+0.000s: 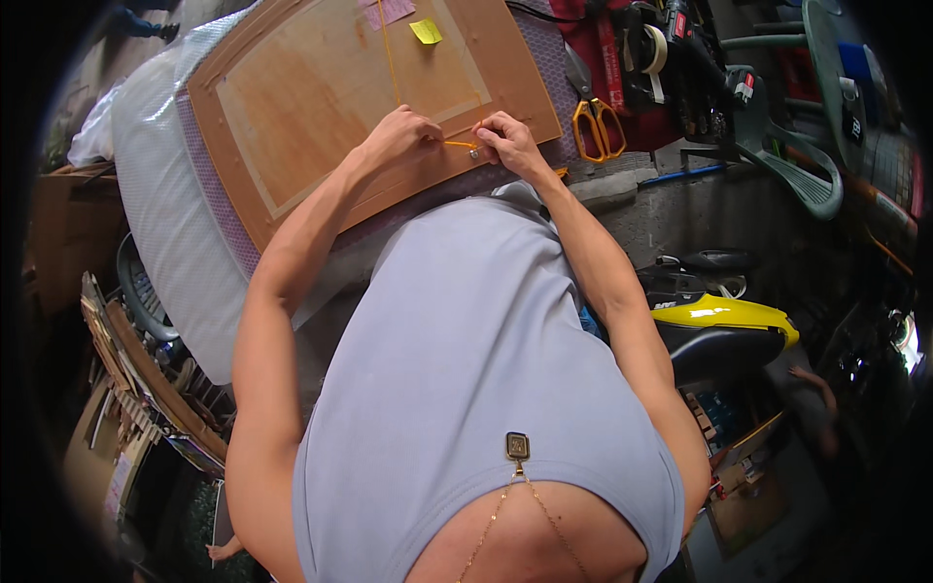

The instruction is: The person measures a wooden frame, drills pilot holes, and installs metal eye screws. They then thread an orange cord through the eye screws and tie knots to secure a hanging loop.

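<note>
The brown back of a flat framed panel (321, 107) lies before me, its wooden border round a paler, stained middle. A yellow-orange cord (392, 58) runs down across it to my left hand (400, 134), whose fingers are closed on it. A short stretch of cord spans the gap to my right hand (509, 143), which pinches it between thumb and fingers. Just beside the right fingertips, a small metal fitting (474, 154) sits by the panel's near border. A yellow sticky note (425, 32) and a pink paper (387, 12) lie on the panel's far part.
Orange-handled scissors (598, 128) lie right of the panel, near a tape roll (655, 51) and dark power tools (688, 39). Bubble wrap (160, 194) covers the left side. A green plastic chair (792, 160), a yellow-and-black motorbike (724, 321) and stacked cardboard (146, 360) stand around; another person's arm (814, 381) shows lower right.
</note>
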A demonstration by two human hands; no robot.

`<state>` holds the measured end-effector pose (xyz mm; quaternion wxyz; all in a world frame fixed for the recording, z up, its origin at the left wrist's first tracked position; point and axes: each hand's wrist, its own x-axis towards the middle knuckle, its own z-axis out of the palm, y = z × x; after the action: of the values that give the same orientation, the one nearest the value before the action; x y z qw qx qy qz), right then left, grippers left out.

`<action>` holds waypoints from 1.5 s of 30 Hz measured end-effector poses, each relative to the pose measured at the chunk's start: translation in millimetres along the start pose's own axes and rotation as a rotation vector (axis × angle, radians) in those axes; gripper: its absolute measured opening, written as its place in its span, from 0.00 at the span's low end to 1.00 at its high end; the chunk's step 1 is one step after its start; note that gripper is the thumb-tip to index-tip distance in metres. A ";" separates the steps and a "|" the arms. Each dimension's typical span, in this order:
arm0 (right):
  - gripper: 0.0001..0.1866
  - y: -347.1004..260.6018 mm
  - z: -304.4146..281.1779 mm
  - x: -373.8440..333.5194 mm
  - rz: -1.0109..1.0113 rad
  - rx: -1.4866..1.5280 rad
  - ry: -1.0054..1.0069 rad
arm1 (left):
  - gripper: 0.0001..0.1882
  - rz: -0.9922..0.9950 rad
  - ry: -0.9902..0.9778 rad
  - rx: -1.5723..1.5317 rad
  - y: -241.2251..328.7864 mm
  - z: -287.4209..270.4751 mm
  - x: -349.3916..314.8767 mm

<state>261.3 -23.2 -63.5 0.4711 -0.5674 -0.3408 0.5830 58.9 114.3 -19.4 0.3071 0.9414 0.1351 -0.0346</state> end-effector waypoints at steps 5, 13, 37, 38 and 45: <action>0.08 -10.0 -0.1 -0.2 -0.143 -0.175 -0.072 | 0.11 -0.106 -0.258 -0.117 3.1 7.4 36.0; 0.08 -5.4 14.5 -6.8 -0.195 -0.229 0.051 | 0.14 -0.252 -0.633 -0.335 -8.1 -5.5 62.6; 0.07 9.4 12.7 12.9 -0.191 0.068 0.076 | 0.06 0.640 0.346 0.377 -37.2 51.4 47.2; 0.06 5.1 18.1 15.6 -0.200 0.051 0.108 | 0.09 0.636 0.480 0.234 -29.2 41.2 42.3; 0.09 -2.5 13.7 5.2 -0.091 0.062 0.344 | 0.09 0.232 0.469 -0.088 5.1 30.2 28.8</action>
<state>248.7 -15.7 -61.2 0.5658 -0.6280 -0.2624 0.4655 88.5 99.2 -45.2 0.3100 0.9186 0.0951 0.2259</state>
